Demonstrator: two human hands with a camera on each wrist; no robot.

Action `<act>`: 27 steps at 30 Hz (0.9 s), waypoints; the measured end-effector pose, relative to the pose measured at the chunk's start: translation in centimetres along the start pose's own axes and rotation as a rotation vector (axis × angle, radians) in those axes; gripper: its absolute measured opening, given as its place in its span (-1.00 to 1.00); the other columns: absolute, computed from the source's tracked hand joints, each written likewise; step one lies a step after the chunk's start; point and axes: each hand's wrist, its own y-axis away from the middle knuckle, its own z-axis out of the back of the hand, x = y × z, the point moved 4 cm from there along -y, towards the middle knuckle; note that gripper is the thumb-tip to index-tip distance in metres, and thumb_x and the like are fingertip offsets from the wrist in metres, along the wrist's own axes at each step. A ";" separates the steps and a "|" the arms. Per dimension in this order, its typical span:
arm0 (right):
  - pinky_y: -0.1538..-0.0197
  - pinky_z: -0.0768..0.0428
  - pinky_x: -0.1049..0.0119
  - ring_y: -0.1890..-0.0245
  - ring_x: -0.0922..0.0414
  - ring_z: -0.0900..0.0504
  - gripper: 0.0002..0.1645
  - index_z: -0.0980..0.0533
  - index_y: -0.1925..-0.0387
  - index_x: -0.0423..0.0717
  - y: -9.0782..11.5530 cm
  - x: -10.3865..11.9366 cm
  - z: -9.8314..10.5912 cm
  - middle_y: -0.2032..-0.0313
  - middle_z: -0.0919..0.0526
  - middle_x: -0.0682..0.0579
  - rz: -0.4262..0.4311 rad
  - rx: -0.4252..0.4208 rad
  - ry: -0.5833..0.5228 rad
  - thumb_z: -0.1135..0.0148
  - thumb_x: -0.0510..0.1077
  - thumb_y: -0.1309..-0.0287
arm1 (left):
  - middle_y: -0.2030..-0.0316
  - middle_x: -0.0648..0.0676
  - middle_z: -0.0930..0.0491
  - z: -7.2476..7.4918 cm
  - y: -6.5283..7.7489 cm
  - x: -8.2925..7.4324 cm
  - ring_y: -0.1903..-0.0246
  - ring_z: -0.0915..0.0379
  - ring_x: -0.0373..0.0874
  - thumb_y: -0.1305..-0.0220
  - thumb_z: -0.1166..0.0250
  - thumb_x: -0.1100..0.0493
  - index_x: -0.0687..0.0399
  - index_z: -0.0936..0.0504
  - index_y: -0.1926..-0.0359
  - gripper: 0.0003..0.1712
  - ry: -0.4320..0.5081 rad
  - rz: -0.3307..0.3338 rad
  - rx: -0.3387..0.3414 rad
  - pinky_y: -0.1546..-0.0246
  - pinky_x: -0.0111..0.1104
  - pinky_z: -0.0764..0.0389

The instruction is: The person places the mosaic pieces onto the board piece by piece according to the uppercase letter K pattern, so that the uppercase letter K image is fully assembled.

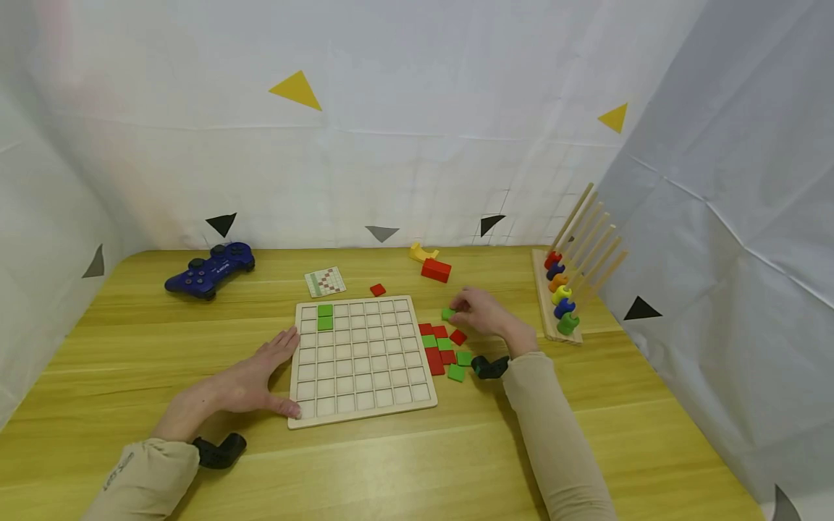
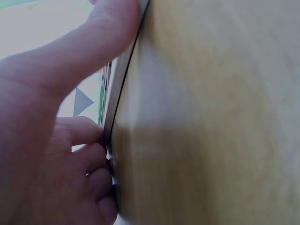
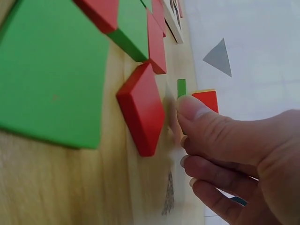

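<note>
Left hand (image 1: 250,380): spread against the board (image 1: 363,362), probably so you steady it
Right hand (image 1: 485,314): you pinch a green tile (image 1: 447,314) at one end

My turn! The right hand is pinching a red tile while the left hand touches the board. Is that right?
Not quite. The right hand is pinching a green tile, not a red one; the right wrist view shows its colour. The left hand does touch the board.
</note>
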 end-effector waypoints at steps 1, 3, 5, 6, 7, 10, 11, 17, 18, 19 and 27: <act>-0.06 -0.61 0.05 0.07 -0.03 -0.59 -0.69 -0.58 0.01 -0.29 0.0 0.0 0.0 0.09 -0.62 -0.14 -0.002 0.000 -0.010 -0.32 -0.19 -0.29 | -0.57 0.36 0.31 0.0 0.0 0.0 -0.53 0.41 0.36 0.04 -0.50 -0.34 0.40 0.14 -0.54 0.47 0.000 0.000 0.000 -0.45 0.28 0.20; -0.09 -0.60 0.04 0.04 -0.05 -0.59 -0.69 -0.57 0.00 -0.29 0.1 0.0 0.1 0.06 -0.62 -0.15 -0.011 -0.003 -0.027 -0.31 -0.19 -0.30 | -0.57 0.36 0.31 0.0 0.0 -0.1 -0.53 0.42 0.36 0.04 -0.50 -0.34 0.40 0.14 -0.54 0.48 0.001 0.000 -0.001 -0.45 0.28 0.20; -0.11 -0.59 0.03 0.02 -0.06 -0.59 -0.68 -0.56 -0.01 -0.28 0.1 0.0 0.2 0.05 -0.63 -0.15 -0.022 -0.006 -0.044 -0.30 -0.18 -0.31 | -0.57 0.36 0.31 0.1 0.0 -0.1 -0.53 0.42 0.36 0.04 -0.50 -0.34 0.40 0.14 -0.54 0.48 0.002 0.000 -0.002 -0.45 0.28 0.20; -0.12 -0.59 0.02 0.01 -0.06 -0.59 -0.68 -0.56 -0.01 -0.27 0.1 0.0 0.2 0.04 -0.63 -0.15 -0.024 -0.008 -0.051 -0.29 -0.17 -0.32 | -0.57 0.36 0.31 0.1 0.0 -0.1 -0.53 0.42 0.36 0.04 -0.50 -0.34 0.40 0.14 -0.54 0.48 0.002 -0.001 -0.001 -0.45 0.28 0.20; -0.13 -0.59 0.02 0.01 -0.06 -0.59 -0.69 -0.56 -0.01 -0.27 0.1 0.0 0.2 0.04 -0.63 -0.15 -0.026 -0.011 -0.056 -0.29 -0.17 -0.32 | -0.57 0.36 0.31 0.1 0.0 -0.1 -0.53 0.42 0.36 0.04 -0.50 -0.34 0.40 0.14 -0.54 0.48 0.003 -0.001 -0.002 -0.45 0.28 0.20; -0.13 -0.59 0.02 0.01 -0.06 -0.60 -0.70 -0.56 -0.01 -0.26 0.0 0.0 0.2 0.05 -0.64 -0.14 -0.028 -0.022 -0.059 -0.28 -0.16 -0.33 | -0.57 0.35 0.30 0.0 0.0 -0.1 -0.53 0.42 0.35 0.04 -0.50 -0.34 0.41 0.14 -0.54 0.48 0.000 -0.005 -0.003 -0.45 0.28 0.20; -0.13 -0.59 0.02 0.01 -0.06 -0.60 -0.70 -0.56 0.00 -0.26 0.0 0.0 0.2 0.05 -0.64 -0.14 -0.027 -0.025 -0.058 -0.28 -0.16 -0.33 | -0.57 0.35 0.31 0.0 0.0 -0.1 -0.53 0.42 0.35 0.05 -0.50 -0.34 0.41 0.14 -0.54 0.48 0.000 -0.005 -0.003 -0.45 0.28 0.20; -0.12 -0.60 0.04 0.02 -0.04 -0.62 -0.71 -0.58 0.01 -0.25 -0.1 -0.1 0.2 0.06 -0.66 -0.13 -0.027 -0.034 -0.054 -0.29 -0.16 -0.32 | -0.57 0.35 0.31 -0.1 0.0 -0.2 -0.53 0.42 0.34 0.04 -0.50 -0.34 0.41 0.14 -0.54 0.47 0.001 -0.013 -0.003 -0.45 0.27 0.20; -0.12 -0.61 0.03 0.03 -0.04 -0.62 -0.71 -0.58 0.01 -0.25 0.0 0.1 0.3 0.06 -0.66 -0.13 -0.023 -0.038 -0.055 -0.29 -0.16 -0.32 | -0.57 0.35 0.31 -0.1 0.0 -0.2 -0.53 0.42 0.35 0.04 -0.50 -0.34 0.41 0.14 -0.54 0.47 0.001 -0.014 -0.002 -0.45 0.28 0.20; -0.12 -0.60 0.03 0.03 -0.04 -0.62 -0.71 -0.57 0.00 -0.24 0.0 0.3 0.4 0.06 -0.66 -0.12 -0.016 -0.042 -0.060 -0.29 -0.16 -0.33 | -0.57 0.35 0.31 -0.1 0.0 -0.3 -0.53 0.42 0.35 0.03 -0.50 -0.34 0.41 0.14 -0.54 0.47 0.001 -0.015 -0.002 -0.45 0.28 0.20; -0.15 -0.59 0.09 0.01 0.02 -0.61 -0.69 -0.56 -0.03 -0.18 -0.5 4.7 1.1 0.05 -0.65 -0.05 0.073 -0.032 0.007 -0.27 -0.11 -0.34 | -0.56 0.36 0.31 0.0 -0.1 -0.1 -0.53 0.42 0.37 0.03 -0.51 -0.33 0.42 0.14 -0.54 0.47 0.002 -0.012 -0.006 -0.44 0.29 0.20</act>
